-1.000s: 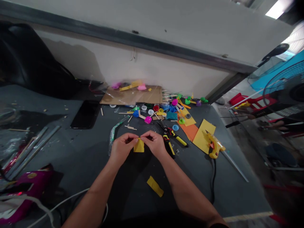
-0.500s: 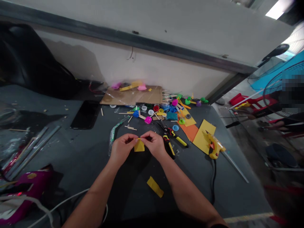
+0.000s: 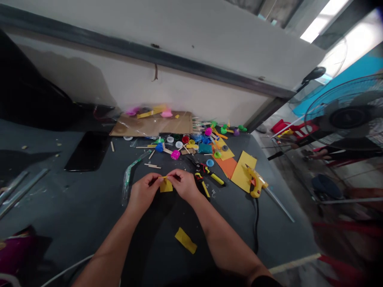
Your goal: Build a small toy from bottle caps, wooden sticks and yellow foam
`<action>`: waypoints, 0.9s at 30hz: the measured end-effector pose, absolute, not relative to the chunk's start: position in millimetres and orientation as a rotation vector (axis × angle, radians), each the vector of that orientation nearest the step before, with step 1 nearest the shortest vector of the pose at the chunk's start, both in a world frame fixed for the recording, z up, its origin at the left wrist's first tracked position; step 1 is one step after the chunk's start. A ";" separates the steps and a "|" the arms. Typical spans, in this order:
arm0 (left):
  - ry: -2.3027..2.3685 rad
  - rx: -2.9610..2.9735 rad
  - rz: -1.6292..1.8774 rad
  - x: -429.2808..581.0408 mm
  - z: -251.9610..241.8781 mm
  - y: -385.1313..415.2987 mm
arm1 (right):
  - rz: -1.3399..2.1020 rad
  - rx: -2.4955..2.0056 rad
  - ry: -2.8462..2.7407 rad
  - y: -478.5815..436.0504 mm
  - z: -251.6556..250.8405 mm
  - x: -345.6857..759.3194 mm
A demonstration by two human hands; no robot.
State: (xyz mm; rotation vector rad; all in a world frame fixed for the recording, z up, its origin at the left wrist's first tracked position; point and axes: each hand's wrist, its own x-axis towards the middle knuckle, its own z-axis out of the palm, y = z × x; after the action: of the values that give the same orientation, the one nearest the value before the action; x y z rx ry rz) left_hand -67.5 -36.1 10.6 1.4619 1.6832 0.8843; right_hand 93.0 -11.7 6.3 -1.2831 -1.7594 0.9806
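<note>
Between my two hands is a small piece of yellow paper (image 3: pixel 166 186), pinched along its top edge and hanging down. My left hand (image 3: pixel 144 192) grips its left corner between thumb and fingers. On the other corner, my right hand (image 3: pixel 184 185) pinches in the same way, and the fingertips of both hands nearly meet. A second yellow paper strip (image 3: pixel 186 240), slightly creased, lies on the table nearer to me. Just beyond my right hand are pliers (image 3: pixel 206 172) with yellow and black handles.
A yellow glue gun (image 3: pixel 255 181) rests by yellow card (image 3: pixel 243 169) on the right. Colourful caps, clay pieces and sticks crowd the back around a cardboard sheet (image 3: pixel 149 124). A black phone (image 3: pixel 87 151) lies left. A fan (image 3: pixel 348 117) stands beyond the table.
The whole view has shifted, so the table things appear further left. Both hands still pinch the yellow paper, with little change in their grip.
</note>
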 end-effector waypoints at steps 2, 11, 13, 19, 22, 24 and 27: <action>1.712 1.516 0.869 -66.8 7.4 -34.8 | 0.969 -1.295 -1.772 -10.0 8.7 93.4; 1.655 1.422 0.910 -62.9 9.7 -37.1 | 1.065 -1.310 -1.722 -10.0 2.5 95.0; 1.647 1.418 0.913 -62.4 11.1 -37.1 | 1.073 -1.303 -1.707 -10.0 -1.3 95.0; 1.661 1.420 0.903 -62.5 12.9 -37.9 | 1.065 -1.268 -1.668 -10.2 0.4 92.6; 1.638 1.398 0.909 -62.9 11.7 -37.7 | 1.050 -1.259 -1.658 -10.9 3.3 92.0; 1.605 1.370 0.921 -62.9 10.8 -37.1 | 1.047 -1.258 -1.655 -11.3 4.2 92.2; 1.565 1.328 0.920 -63.0 10.7 -36.0 | 1.044 -1.272 -1.657 -11.3 4.8 93.1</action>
State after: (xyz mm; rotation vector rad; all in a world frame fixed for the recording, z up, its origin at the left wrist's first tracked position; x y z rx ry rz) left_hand -63.0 -36.0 10.7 1.3281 1.5647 0.9201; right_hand 93.1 -11.3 4.8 -1.2717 -1.6573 1.0437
